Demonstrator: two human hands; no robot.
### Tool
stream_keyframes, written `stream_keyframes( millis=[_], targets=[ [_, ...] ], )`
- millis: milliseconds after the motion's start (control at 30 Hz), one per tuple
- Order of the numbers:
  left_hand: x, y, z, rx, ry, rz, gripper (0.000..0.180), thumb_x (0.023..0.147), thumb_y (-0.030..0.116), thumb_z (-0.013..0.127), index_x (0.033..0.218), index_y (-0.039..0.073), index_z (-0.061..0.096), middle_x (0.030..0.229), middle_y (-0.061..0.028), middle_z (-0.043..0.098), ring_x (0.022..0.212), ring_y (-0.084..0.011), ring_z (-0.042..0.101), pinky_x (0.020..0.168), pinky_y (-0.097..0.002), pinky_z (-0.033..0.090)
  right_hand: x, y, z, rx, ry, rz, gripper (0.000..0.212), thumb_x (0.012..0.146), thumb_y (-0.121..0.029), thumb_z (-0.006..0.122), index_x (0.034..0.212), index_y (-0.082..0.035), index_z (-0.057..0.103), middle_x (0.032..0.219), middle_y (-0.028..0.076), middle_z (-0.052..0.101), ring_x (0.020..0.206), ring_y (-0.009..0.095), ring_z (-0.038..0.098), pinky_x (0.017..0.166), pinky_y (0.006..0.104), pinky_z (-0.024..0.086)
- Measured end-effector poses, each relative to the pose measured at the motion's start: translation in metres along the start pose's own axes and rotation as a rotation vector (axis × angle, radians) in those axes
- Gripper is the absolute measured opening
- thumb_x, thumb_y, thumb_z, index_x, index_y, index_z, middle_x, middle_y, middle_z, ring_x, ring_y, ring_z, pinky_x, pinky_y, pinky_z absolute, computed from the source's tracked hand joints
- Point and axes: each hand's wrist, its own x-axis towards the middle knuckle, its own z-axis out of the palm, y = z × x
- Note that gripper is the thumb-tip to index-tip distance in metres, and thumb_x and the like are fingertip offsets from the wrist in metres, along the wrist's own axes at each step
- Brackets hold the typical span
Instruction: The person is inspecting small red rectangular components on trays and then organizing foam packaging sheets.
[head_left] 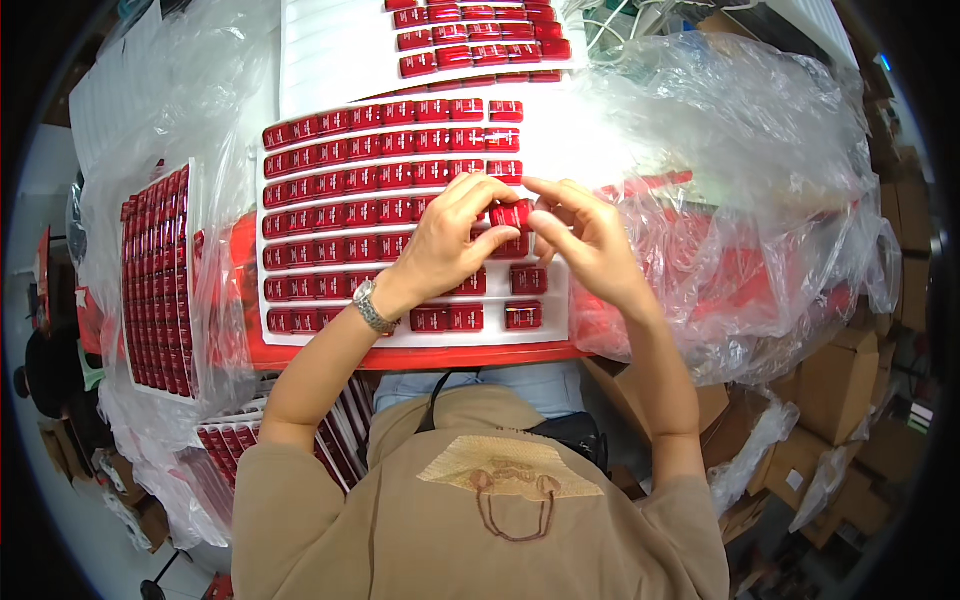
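Between my hands is a small glossy red rectangular piece [511,214] with pale marks on it, raised over the right part of a white tray [545,330]. My left hand [447,242] pinches it between thumb and fingers from the left. From the other side, my right hand [592,240] meets its right edge with the thumb, fingers curled around; part of that contact is hidden. Rows of matching red pieces [334,183] fill the tray. A separate column of them [524,280] runs down its right side. My left hand and wrist cover some of the lower rows.
Another white tray [340,50] of red pieces lies at the far side. To the left, a tilted tray [158,285] of them sits in clear plastic. Crumpled clear plastic [740,200] spreads over the right. Cardboard boxes [840,385] stand at the lower right. The table's red edge [420,355] is close to me.
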Motion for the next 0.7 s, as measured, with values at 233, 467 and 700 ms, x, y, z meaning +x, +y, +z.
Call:
stream_keyframes(
  millis=[233, 467, 700],
  targets=[
    [0.025, -0.007, 0.023, 0.39, -0.171, 0.056, 0.022, 0.072, 0.013, 0.071, 0.091, 0.002, 0.063, 0.09, -0.0079, 0.055, 0.084, -0.021, 0.051, 0.074, -0.0338, 0.043, 0.037, 0.041, -0.098, -1.212, 0.52, -0.22, 0.021, 0.08, -0.007, 0.06, 0.099, 0.002, 0.062, 0.089, 0.017, 0.06, 0.075, 0.031, 0.058, 0.068, 0.0391, 0.048],
    [0.044, -0.038, 0.013, 0.56, 0.071, 0.074, 0.031, 0.071, 0.012, 0.073, 0.099, 0.006, 0.062, 0.096, -0.0065, 0.055, 0.089, -0.0204, 0.054, 0.075, -0.0345, 0.044, 0.021, 0.039, -0.098, -0.677, 0.786, -0.138, 0.014, 0.084, -0.006, 0.059, 0.096, 0.0, 0.063, 0.077, 0.006, 0.055, 0.069, 0.012, 0.052, 0.062, 0.0245, 0.041],
    [0.053, -0.027, 0.009, 0.192, 0.09, 0.016, 0.032, 0.073, 0.005, 0.071, 0.103, 0.004, 0.059, 0.097, -0.0085, 0.057, 0.082, -0.0189, 0.059, 0.071, -0.0304, 0.05, 0.009, -0.01, -0.05, -0.312, 0.742, -0.386, 0.019, 0.087, -0.002, 0.055, 0.105, -0.001, 0.061, 0.078, -0.004, 0.054, 0.067, 0.002, 0.042, 0.059, 0.0177, 0.035]
  ],
)
